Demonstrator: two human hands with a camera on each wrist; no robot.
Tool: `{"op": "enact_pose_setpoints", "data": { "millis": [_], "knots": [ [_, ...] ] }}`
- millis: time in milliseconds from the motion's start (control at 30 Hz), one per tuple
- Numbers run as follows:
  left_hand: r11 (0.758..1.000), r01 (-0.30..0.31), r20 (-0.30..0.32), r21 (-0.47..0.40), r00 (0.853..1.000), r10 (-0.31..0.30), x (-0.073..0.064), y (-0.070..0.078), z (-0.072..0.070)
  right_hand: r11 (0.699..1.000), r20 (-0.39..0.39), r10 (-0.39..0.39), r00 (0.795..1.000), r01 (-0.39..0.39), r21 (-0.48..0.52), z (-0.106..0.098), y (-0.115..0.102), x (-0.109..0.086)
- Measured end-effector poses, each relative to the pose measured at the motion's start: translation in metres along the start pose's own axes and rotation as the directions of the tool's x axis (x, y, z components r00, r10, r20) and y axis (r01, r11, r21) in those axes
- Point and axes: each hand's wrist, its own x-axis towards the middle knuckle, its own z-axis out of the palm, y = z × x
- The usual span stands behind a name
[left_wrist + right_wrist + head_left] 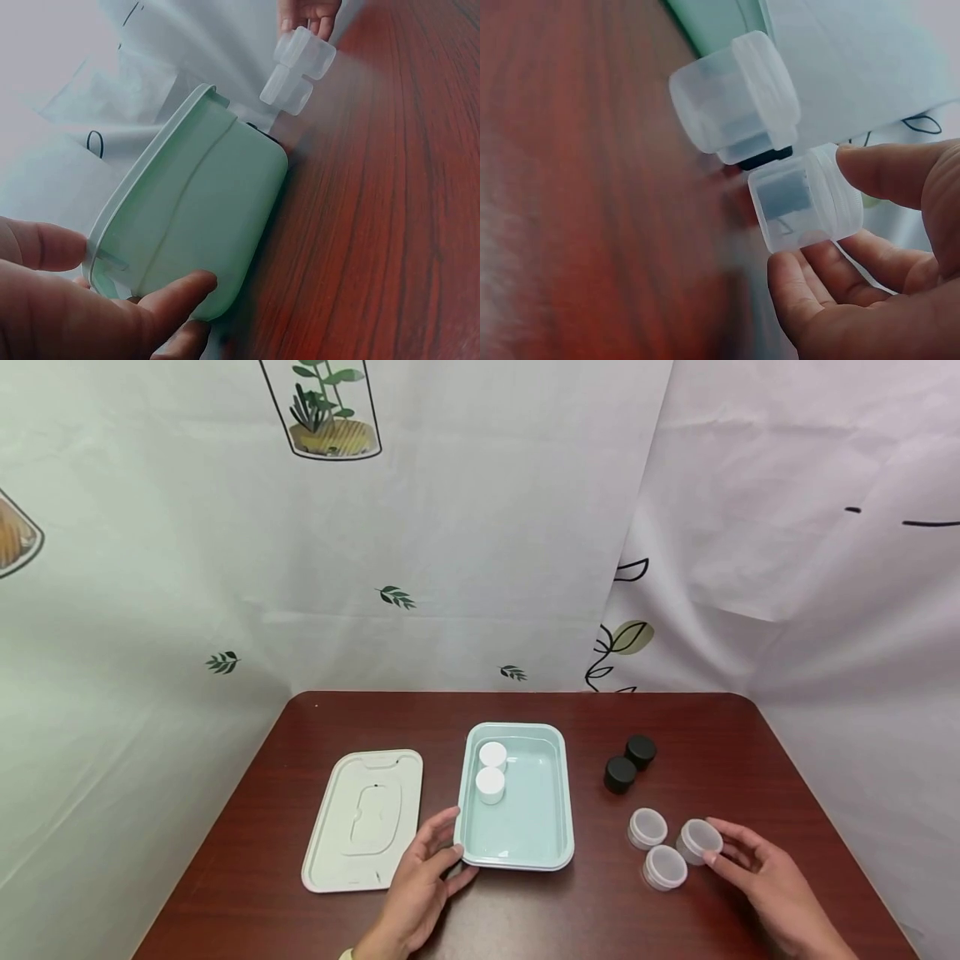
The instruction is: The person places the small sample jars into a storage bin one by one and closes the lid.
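Translucent jar [699,840] — in the right hand [768,878]

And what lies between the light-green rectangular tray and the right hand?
In the head view, three translucent round plastic jars are between them; the right hand holds the nearest one. Two black round containers are farther back.

In the head view, white cloth [480,518] hangs behind the reddish-brown counter [555,918], a glass-planter print [334,433] at eleven o'clock, a leafy stem print [632,637] at three.

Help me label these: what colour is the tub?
Pale blue-green tub, clearest in the head view.
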Motion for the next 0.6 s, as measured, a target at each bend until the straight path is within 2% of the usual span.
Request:
{"op": "enact_pose_setpoints", "data": {
  "millis": [267, 600],
  "knots": [
    [1.000, -0.003, -0.001, -0.003, 1.000, 0.003, 0.000, -0.001, -0.001, 0.991, -0.050, -0.109, 0.993, 0.105, -0.078, -0.003, -0.009, 0.003],
    [1.000, -0.006, 0.005, -0.007, 1.000, 0.006, 0.000, -0.001, -0.001, 0.980, -0.006, -0.176, 0.984, 0.175, -0.096, 0.005, -0.035, 0.009]
  ]
}}
